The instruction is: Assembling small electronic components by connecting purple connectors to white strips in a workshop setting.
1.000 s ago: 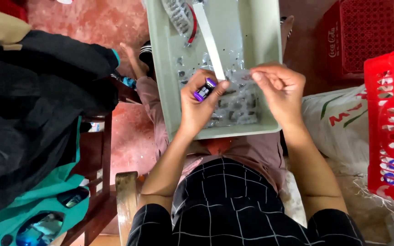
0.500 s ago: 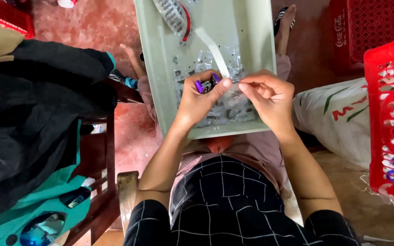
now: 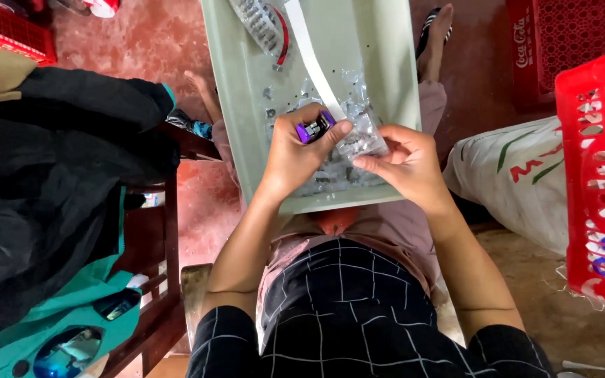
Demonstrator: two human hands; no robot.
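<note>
A pale green tray (image 3: 246, 105) rests on my lap. My left hand (image 3: 295, 157) is closed around a small purple lighter-like object (image 3: 313, 129) over the tray's middle. My right hand (image 3: 404, 164) pinches a small clear plastic packet (image 3: 362, 143) right beside the purple object, the two hands almost touching. Several more clear packets with small dark parts (image 3: 337, 175) lie in the tray under my hands. A white strip (image 3: 313, 59) runs diagonally across the tray, and a bundle of packets with a red band (image 3: 264, 24) lies at its far end.
A red plastic crate (image 3: 596, 175) stands at the right, with a white sack (image 3: 512, 182) beside it. Dark and teal clothing (image 3: 43, 210) is heaped over a wooden chair (image 3: 166, 231) at the left. A foot in a sandal (image 3: 439, 31) rests on the red floor.
My hands have come together over the tray; the right hand now pinches a clear packet against the purple object. The view has shifted slightly.
</note>
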